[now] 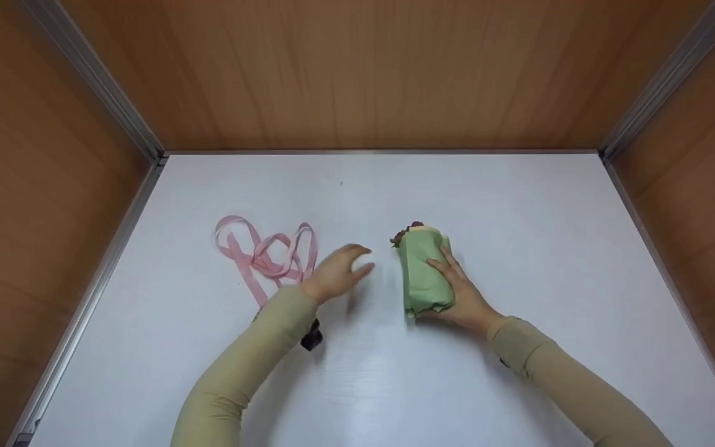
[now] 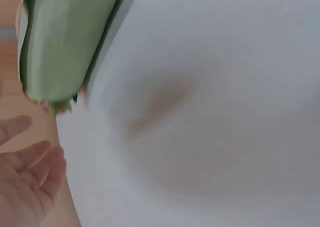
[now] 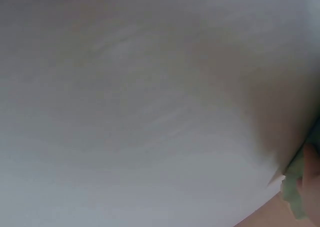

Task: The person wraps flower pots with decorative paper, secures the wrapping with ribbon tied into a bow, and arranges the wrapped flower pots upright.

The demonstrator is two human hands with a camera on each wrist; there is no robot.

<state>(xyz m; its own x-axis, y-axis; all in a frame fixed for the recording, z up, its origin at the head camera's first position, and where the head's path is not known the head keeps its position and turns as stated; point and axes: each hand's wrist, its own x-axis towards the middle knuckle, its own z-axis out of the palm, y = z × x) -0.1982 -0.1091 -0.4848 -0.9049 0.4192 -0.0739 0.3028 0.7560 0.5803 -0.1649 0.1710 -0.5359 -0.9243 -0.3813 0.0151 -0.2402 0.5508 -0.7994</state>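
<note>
My right hand (image 1: pixel 470 305) grips the lower right side of a flower bouquet (image 1: pixel 421 270) wrapped in pale green paper. Dark reddish blooms (image 1: pixel 398 237) poke out at its top left. In the right wrist view only a bit of the green wrap (image 3: pixel 291 193) and part of the hand (image 3: pixel 312 184) show at the edge. Apart from the bouquet, my left hand (image 1: pixel 336 273) hovers to its left with relaxed fingers and nothing held. The left wrist view has that hand (image 2: pixel 31 179) near the flower end of the bouquet (image 2: pixel 65 47).
A loosely looped pink ribbon (image 1: pixel 274 257) lies on the white table (image 1: pixel 519 205), left of my left hand. Some small black thing (image 1: pixel 311 338) sits partly under the left forearm; its kind is unclear. Wooden panels (image 1: pixel 382 74) enclose the back and both sides.
</note>
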